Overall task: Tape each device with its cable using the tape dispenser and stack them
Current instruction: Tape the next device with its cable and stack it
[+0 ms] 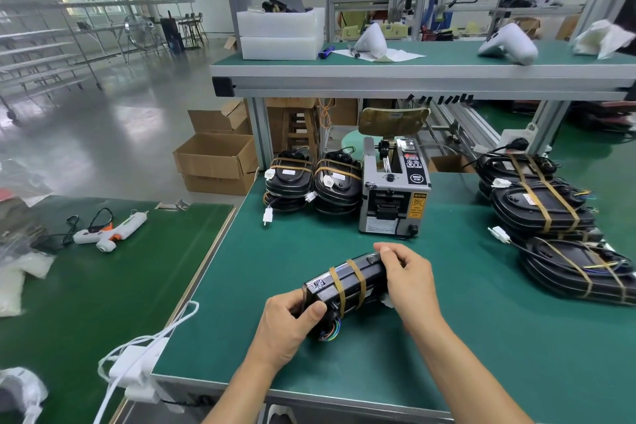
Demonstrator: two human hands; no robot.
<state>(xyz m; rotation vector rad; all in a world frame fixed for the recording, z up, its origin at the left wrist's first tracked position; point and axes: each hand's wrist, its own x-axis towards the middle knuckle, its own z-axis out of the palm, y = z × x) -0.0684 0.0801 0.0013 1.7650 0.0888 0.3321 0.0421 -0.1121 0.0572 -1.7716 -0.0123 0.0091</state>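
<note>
Black device (347, 286), twice taped, tilted on edge before tape dispenser (394, 189).

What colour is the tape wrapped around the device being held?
Brownish-tan tape bands on the black device; head view.

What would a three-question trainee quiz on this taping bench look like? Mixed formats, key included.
1. True or false: the device held by both hands already carries two tape bands.
2. The tape dispenser stands: A) on the upper shelf B) on the green table behind the held device C) on the floor.
3. Fill in: the left hand grips the end where coloured ____ stick out.

Key: 1 true; 2 B; 3 wires. The right hand grips the other end.
</note>
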